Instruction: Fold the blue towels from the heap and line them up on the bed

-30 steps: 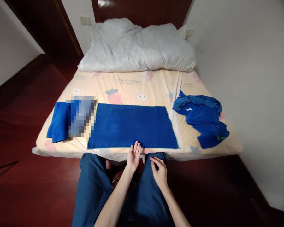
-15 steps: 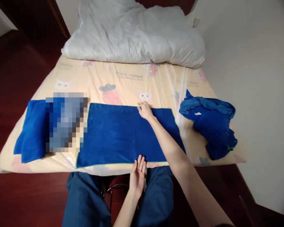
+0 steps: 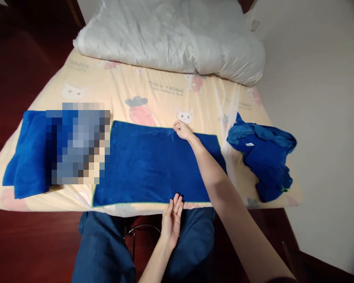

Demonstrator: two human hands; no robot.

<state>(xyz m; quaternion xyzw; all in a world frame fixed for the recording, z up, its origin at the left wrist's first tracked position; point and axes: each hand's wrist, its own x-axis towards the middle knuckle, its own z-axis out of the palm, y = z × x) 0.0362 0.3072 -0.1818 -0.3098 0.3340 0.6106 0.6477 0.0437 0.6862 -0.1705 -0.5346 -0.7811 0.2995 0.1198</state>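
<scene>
A blue towel (image 3: 141, 165) with thin green edging lies spread flat before me on the bed. At its far long edge, right of the middle, my right hand (image 3: 183, 129) pinches the cloth, which puckers slightly there. Palm up, my left hand (image 3: 171, 224) rests at the near edge; its outstretched fingertips touch the towel's border and hold nothing.
The bed (image 3: 100, 86) has a cream rabbit-print sheet. At left lies a folded blue towel (image 3: 32, 153), beside a pixelated patch; at right a crumpled blue towel (image 3: 262, 157). A grey-white quilt (image 3: 165, 35) is heaped at the back, and a wall (image 3: 321, 118) stands at right.
My right hand's fingers, spread over the far edge before, have closed into a pinch on it. My left hand stays at the near edge. The view has shifted slightly.
</scene>
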